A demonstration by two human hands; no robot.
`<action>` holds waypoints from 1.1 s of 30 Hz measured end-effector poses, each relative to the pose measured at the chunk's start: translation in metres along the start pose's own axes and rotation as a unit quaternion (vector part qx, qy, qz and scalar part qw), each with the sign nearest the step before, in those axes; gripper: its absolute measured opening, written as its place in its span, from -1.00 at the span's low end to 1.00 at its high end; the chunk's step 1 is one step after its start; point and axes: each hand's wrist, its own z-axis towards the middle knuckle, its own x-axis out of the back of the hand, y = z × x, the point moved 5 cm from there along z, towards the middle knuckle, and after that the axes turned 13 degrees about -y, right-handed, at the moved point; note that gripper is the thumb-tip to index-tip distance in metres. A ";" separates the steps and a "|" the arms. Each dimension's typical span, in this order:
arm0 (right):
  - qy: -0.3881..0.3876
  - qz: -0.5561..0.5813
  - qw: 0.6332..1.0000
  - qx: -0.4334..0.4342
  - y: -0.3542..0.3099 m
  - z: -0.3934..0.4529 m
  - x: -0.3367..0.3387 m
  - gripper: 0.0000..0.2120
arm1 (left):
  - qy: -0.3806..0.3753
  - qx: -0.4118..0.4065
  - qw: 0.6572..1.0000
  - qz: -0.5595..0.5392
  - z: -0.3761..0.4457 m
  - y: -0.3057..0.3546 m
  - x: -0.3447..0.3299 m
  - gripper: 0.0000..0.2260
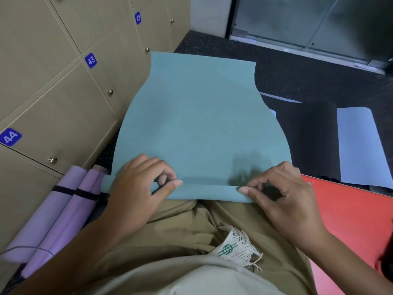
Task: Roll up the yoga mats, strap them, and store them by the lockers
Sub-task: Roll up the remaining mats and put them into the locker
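A teal yoga mat [200, 116] lies flat on the dark floor, stretching away from my knees. Its near end is folded over into a narrow first turn [204, 192]. My left hand [140, 188] pinches that folded edge on the left side, thumb on top. On the right side my right hand [282, 196] grips the same fold with fingers curled. Two rolled purple mats [63, 216], each bound with a dark strap, lie against the base of the beige lockers [53, 92] at the left.
A red mat [350, 220] lies flat to my right, and a black mat [308, 135] and a pale blue mat [359, 143] lie beyond it. Glass doors [308, 22] stand at the far end. Lockers numbered 42 to 44 line the left wall.
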 end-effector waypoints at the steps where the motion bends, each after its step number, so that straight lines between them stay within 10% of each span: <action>1: -0.002 -0.006 1.000 0.009 0.000 0.001 -0.001 -0.78 | -0.003 -0.013 1.000 0.009 0.001 0.000 0.000 -0.80; 20: -0.037 -0.150 0.975 0.158 0.001 0.010 -0.012 -0.52 | -0.013 -0.173 0.935 0.310 -0.004 0.013 -0.010 -0.52; 33: -0.151 -0.027 0.988 0.014 0.014 0.034 -0.001 -0.54 | -0.053 -0.041 0.996 0.067 0.012 0.007 0.008 -0.61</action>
